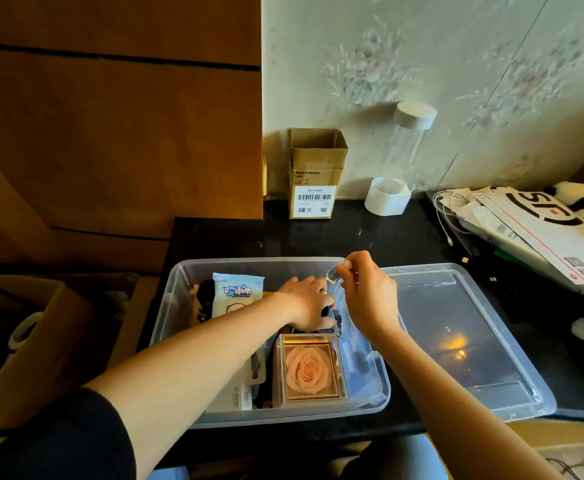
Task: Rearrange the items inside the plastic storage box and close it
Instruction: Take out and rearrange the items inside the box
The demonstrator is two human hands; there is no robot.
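Observation:
The clear plastic storage box stands open on the black table. Inside it are a clear case with a peach rose at the front, a light blue wipes packet at the back left, and dark items partly hidden. My left hand reaches into the box's middle and grips a small dark object. My right hand hovers over the box's right rim and pinches a small clear vial. The box's clear lid lies flat to the right.
A small cardboard carton and a clear cylinder with white caps stand against the wall behind. White packages and cables pile at the right. A brown cardboard box sits at the left, below wooden furniture.

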